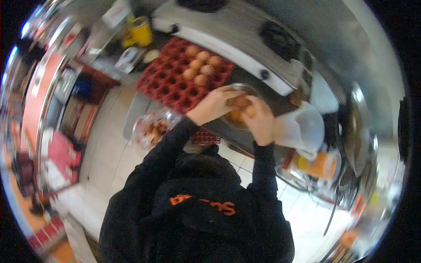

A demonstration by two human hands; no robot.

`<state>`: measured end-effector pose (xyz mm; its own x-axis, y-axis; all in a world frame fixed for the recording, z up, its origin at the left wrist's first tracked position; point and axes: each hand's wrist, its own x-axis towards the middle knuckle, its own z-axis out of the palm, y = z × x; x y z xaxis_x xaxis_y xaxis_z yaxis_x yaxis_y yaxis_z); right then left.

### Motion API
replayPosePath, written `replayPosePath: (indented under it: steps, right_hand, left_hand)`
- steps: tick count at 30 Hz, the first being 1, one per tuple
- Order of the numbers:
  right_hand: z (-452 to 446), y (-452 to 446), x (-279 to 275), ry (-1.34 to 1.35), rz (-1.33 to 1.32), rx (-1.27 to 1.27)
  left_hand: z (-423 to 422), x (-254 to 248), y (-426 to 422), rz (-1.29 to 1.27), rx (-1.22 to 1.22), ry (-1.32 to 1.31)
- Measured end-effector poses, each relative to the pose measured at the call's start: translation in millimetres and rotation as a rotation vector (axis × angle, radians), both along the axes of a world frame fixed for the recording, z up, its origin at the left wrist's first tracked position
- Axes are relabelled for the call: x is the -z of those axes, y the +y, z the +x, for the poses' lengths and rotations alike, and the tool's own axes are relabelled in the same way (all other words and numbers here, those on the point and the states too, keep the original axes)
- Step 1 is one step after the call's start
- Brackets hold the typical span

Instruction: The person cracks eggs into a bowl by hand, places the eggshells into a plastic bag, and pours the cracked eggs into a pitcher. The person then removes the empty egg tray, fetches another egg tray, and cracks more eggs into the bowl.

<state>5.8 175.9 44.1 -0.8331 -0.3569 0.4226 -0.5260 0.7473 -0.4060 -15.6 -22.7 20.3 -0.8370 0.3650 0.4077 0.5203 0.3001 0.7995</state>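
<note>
Both hands meet above a round metal bowl [242,86] with orange-yellow egg inside. My left hand [213,105] is closed around a brown egg [239,102] at its fingertips. Touching or very close to it is a lighter eggshell [250,111], gripped by my right hand [262,122]. Blur hides whether these are whole eggs or shell halves. Left of the bowl lies a red egg tray [164,74], where several brown eggs [201,79] sit toward the upper right. A clear plastic bag [139,127] below the tray contains broken eggshells [154,132].
A stove [228,41] runs along the back of the counter. To the right stand a translucent plastic jug [309,127] and a container with orange contents [322,165]. A yellow cup [141,31] stands beyond the tray, at upper left.
</note>
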Motion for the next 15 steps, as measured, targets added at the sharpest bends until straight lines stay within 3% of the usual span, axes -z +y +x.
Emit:
replayPosePath:
  steps: [2, 5, 8, 10, 12, 15]
  right_hand:
    - [-2, -18, -6, -0.065, -0.069, -0.015]
    - [-5, -52, -11, -0.172, -0.119, -0.173]
    - [5, -101, -14, -0.273, -0.092, -0.339]
    - [12, -142, -8, -0.334, -0.095, -0.469]
    - [18, -177, 19, -0.362, -0.095, -0.607]
    - [30, -220, 59, -0.458, 0.027, -0.694]
  left_hand:
    - [11, 11, -12, 0.092, -0.094, -0.017]
    - [42, 5, -44, 0.304, -0.152, -0.297]
    - [75, 13, -99, 0.204, -0.274, -0.148]
    - [103, 21, -135, 0.120, -0.373, -0.284]
    - [132, 31, -164, 0.302, -0.415, -0.398]
    - [165, 63, -200, 0.202, -0.516, -0.513]
